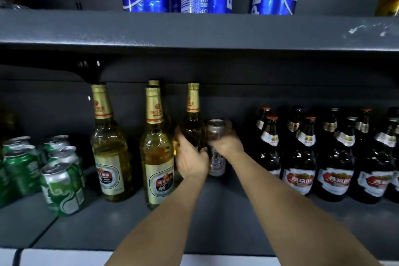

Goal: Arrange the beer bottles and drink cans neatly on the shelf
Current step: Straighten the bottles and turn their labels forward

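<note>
Bottles and cans share a dark shelf (pixel 216 218) as a person reaches deep between two rows. Left hand (pixel 191 157) curls around a pale bottle (pixel 193 127) at the back, likely to steady or shift it; right hand (pixel 226 142) grips a silver can (pixel 216 153) beside it, apparently setting it in line. Fingertips are hidden behind both. Motion blur smears the can's label.
</note>
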Available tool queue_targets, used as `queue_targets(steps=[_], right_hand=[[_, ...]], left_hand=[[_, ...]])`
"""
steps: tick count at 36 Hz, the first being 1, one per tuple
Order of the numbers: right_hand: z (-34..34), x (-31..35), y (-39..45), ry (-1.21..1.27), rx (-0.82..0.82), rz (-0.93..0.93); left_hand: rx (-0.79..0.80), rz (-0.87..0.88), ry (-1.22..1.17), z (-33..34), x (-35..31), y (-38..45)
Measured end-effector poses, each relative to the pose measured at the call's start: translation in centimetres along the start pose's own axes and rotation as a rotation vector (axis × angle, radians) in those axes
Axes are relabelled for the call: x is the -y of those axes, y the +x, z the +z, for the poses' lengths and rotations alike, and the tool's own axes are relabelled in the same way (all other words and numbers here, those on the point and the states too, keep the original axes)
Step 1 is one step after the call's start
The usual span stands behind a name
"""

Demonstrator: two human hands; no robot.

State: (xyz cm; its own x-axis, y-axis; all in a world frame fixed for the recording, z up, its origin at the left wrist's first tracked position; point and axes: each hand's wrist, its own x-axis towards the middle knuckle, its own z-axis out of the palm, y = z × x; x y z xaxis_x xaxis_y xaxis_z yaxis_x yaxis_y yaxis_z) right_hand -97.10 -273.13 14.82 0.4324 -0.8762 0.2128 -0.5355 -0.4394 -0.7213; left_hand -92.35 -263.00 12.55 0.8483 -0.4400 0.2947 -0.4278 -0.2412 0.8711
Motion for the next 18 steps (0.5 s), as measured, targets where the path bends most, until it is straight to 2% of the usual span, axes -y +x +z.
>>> queue_targets(steps=[7,14,18], right_hand=[[1.1,-0.4,-0.4,-0.013,-0.096,0.031],[0.7,-0.4,-3.7,-0.059,-0.253,-0.010],[-0.2,0.2,-5.3,-0.152,-0.243,-0.054]], left_hand=[[-0.029,0.085,-0.003,1.1,0.4,1.6],[-0.031,0.081,-0.073,2.3,1.1,2.5],[-0.012,0.075,-0.082,2.2,1.4,2.1]])
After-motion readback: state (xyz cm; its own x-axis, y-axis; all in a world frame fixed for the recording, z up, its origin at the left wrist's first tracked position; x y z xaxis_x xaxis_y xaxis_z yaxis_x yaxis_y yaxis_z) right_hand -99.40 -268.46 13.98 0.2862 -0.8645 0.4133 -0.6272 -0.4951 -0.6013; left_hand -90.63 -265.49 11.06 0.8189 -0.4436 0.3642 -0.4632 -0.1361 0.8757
